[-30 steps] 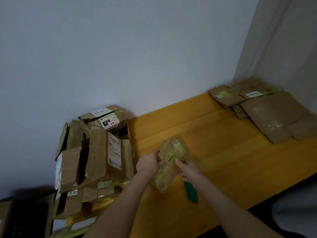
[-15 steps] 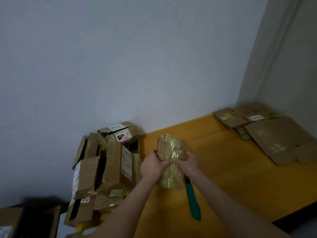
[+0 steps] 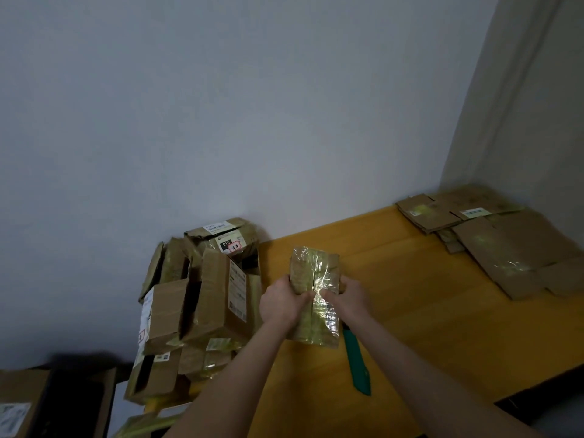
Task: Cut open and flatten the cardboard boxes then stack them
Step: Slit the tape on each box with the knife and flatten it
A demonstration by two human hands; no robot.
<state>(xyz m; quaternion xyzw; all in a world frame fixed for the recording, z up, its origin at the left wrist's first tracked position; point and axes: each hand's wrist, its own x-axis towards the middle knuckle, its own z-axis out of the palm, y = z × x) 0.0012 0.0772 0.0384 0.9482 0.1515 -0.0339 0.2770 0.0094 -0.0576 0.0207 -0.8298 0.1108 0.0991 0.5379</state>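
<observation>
Desk (image 3: 426,311): flats (image 3: 505,245) stacked far right, pile (image 3: 202,295) left uncut. Your left hand (image 3: 281,303) and right hand (image 3: 349,295) both grip one taped box (image 3: 316,279); knife (image 3: 357,361) idle.

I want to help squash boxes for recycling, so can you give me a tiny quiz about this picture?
1. True or false: the left hand and the right hand both hold the tape-wrapped box.
2. The cutter is: A red, B green, C white.
3. Fill in: the flattened cardboard lies at the table's far ___ end.
Key: 1 true; 2 B; 3 right.
</observation>
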